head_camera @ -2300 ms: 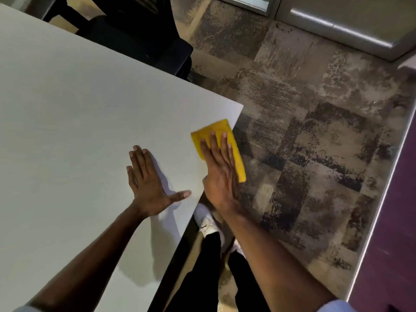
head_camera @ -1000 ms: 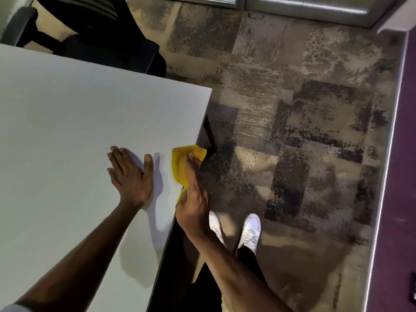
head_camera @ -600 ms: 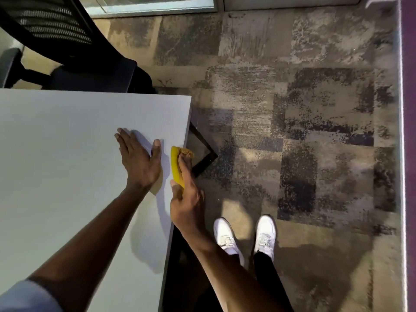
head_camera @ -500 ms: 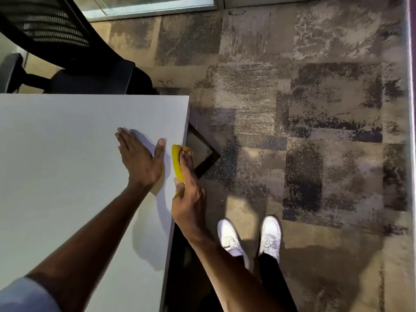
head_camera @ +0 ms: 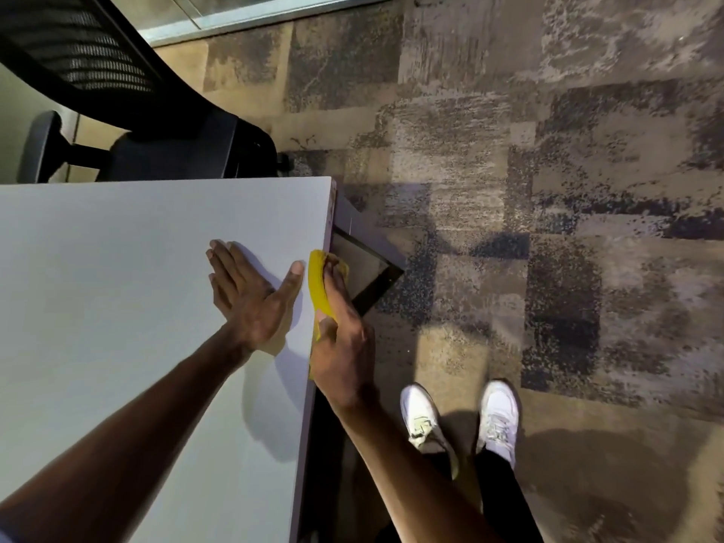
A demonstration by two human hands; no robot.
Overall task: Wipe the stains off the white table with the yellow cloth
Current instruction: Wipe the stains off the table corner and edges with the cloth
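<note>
Left hand (head_camera: pixel 250 297) lies flat and spread on the table (head_camera: pixel 117 307), thumb now swung out toward 3 o'clock, bracing. Just off that thumb at 3 o'clock, the cloth (head_camera: pixel 318 286) has left the top, where it lay flat moments ago, and now folds over the table's right edge, with the right hand (head_camera: pixel 341 346) pinching it there, thumb above, fingers along the side. No stains show on top, so I'd call this edge clean-up, late on.
</note>
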